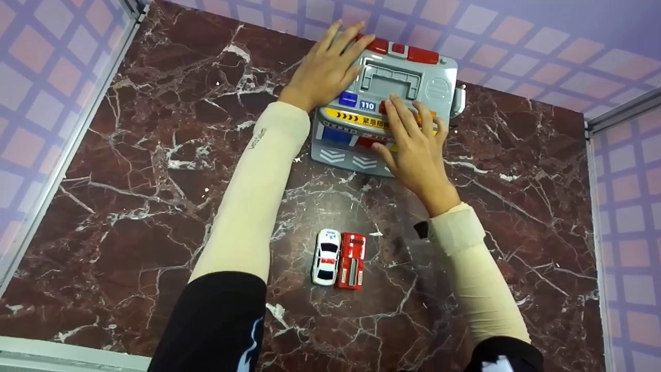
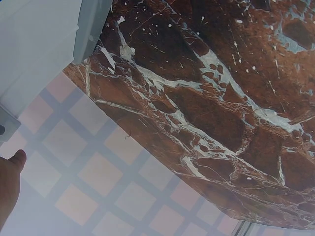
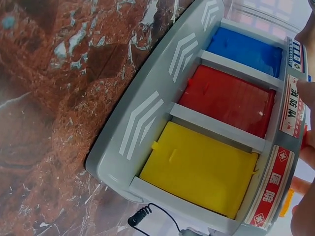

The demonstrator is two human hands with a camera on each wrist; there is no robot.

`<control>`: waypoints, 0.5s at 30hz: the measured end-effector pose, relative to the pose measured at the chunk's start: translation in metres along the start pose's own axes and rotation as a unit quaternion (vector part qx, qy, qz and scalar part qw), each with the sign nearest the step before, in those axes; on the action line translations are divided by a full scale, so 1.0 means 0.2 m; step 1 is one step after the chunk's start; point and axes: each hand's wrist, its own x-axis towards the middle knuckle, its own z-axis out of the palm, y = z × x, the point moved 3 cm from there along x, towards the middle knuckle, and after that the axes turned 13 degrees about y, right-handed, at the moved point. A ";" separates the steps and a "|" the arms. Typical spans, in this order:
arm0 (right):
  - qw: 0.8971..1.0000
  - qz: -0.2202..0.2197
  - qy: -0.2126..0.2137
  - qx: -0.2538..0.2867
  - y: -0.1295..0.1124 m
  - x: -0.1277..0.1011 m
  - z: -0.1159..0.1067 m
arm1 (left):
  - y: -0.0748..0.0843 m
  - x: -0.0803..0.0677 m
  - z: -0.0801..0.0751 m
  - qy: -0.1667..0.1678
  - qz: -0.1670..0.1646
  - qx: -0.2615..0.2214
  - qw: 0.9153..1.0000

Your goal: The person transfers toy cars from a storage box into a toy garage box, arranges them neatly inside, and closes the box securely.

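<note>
The toy station, in grey plastic, stands upright on the desk, directly beneath the fingers of both hands. I judge it stiff, hollow and light for its bulk, its glossy shell apt to slip under flat fingertips. The left hand lies spread on its top left edge, fingers extended and gripping nothing; those of the right hand rest loosely, unclenched, over the buttons along the front edge. Between the two sets of fingers lies what looks like a folded handle; I would lift there or by the side walls, sparing the yellow door, red door and blue door below the right fingers, which look thin. Well apart from the fingers, toward the wearer, a white car and a red car stand side by side.
</note>
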 end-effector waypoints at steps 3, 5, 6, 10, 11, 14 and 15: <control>1.000 -0.004 0.010 -0.003 0.00 0.00 0.00 | 0.00 0.00 0.01 0.002 0.001 -0.001 1.000; 1.000 -0.008 0.020 -0.001 0.00 0.00 0.00 | 0.00 0.00 0.01 0.004 0.001 -0.001 1.000; 1.000 -0.010 0.025 -0.004 0.00 0.00 0.00 | 0.00 0.00 0.01 0.005 0.001 0.000 1.000; 0.999 -0.013 0.042 -0.005 0.00 0.00 0.01 | 0.00 0.00 0.00 0.007 -0.001 0.001 1.000; 0.999 -0.014 0.044 -0.007 0.00 0.00 0.01 | 0.00 0.00 0.00 0.006 -0.001 0.002 1.000; 0.999 -0.011 0.046 -0.002 0.00 0.00 0.01 | 0.00 0.00 0.01 0.005 -0.002 0.006 1.000; 0.999 -0.010 0.046 -0.001 0.00 0.00 0.02 | 0.00 0.00 0.01 0.005 -0.001 0.007 1.000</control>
